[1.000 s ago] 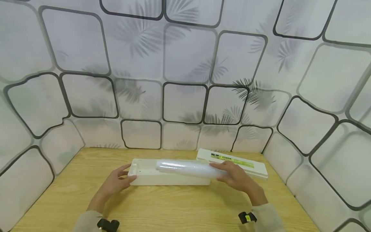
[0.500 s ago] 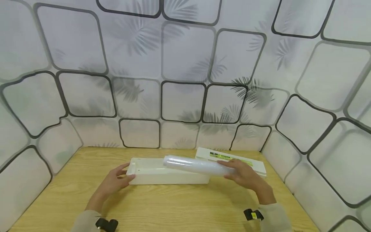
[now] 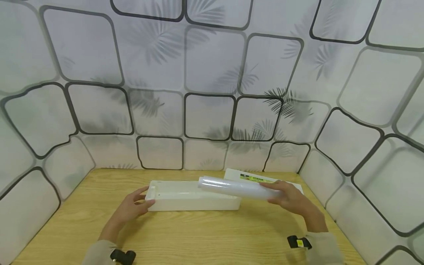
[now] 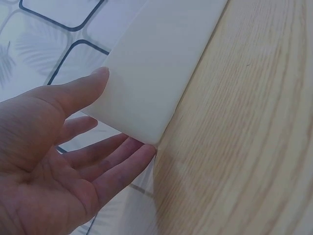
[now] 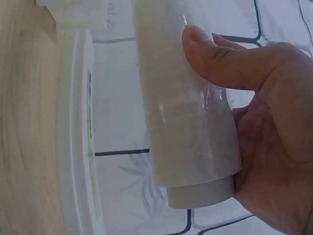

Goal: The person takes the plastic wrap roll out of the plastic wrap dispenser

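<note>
My right hand (image 3: 289,197) grips a roll of cling film (image 3: 228,186) near its right end, holding it tilted above the right part of a long white open box (image 3: 192,204). Glossy clear film wraps the roll (image 5: 188,122), and its core end sticks out at the bottom in the right wrist view. At the box's left end, my left hand (image 3: 132,204) steadies it with the thumb at the front corner and the index finger at the back one. Up close, the left hand's thumb (image 4: 88,90) and fingertips touch the white box (image 4: 151,73).
A flat white lid (image 3: 235,174) with a green label lies behind the box on the right, partly covered by the roll and right hand. The wooden table (image 3: 192,235) meets patterned walls at the back and both sides.
The right hand has moved to the right and slightly up with the cling film roll, away from the box's left part. The left hand stays on the box's left end.
</note>
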The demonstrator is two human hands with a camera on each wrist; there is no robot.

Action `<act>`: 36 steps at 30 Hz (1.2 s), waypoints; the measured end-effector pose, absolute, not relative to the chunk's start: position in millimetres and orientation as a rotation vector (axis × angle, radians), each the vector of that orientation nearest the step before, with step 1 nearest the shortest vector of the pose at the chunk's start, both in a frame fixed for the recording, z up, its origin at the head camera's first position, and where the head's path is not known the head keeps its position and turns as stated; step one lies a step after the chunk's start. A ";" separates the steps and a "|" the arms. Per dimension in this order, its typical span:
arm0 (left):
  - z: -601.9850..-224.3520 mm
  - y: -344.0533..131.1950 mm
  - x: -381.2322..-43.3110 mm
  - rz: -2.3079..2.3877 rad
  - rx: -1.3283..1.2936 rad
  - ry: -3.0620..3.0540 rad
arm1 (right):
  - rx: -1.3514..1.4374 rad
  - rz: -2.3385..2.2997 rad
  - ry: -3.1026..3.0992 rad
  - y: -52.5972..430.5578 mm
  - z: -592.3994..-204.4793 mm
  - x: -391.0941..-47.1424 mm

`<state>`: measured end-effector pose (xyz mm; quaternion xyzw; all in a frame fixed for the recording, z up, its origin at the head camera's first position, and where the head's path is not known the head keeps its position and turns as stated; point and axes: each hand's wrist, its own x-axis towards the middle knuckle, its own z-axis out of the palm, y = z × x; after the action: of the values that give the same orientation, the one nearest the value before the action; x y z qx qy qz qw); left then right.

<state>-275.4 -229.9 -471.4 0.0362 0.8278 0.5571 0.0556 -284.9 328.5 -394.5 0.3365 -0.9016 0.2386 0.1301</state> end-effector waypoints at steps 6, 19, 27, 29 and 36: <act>-470.0 -228.9 -274.6 1.696 0.119 2.515 | 0.945 0.686 -2.599 344.8 -392.1 -283.7; -471.8 -229.6 -275.4 1.694 0.120 2.517 | 0.858 0.706 -2.612 374.9 -386.6 -277.2; -468.9 -228.0 -274.3 1.687 0.108 2.531 | 0.793 0.787 -2.688 390.2 -386.6 -276.2; -468.6 -227.7 -274.3 1.686 0.109 2.532 | 0.773 0.823 -2.716 394.2 -386.7 -276.2; -468.4 -227.6 -273.4 1.687 0.121 2.524 | 0.779 0.926 -2.762 407.6 -386.8 -273.7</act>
<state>-273.4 -227.6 -468.4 0.0397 0.8296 0.5545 0.0515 -273.7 407.6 -386.8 0.2578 -0.9142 0.3064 0.0628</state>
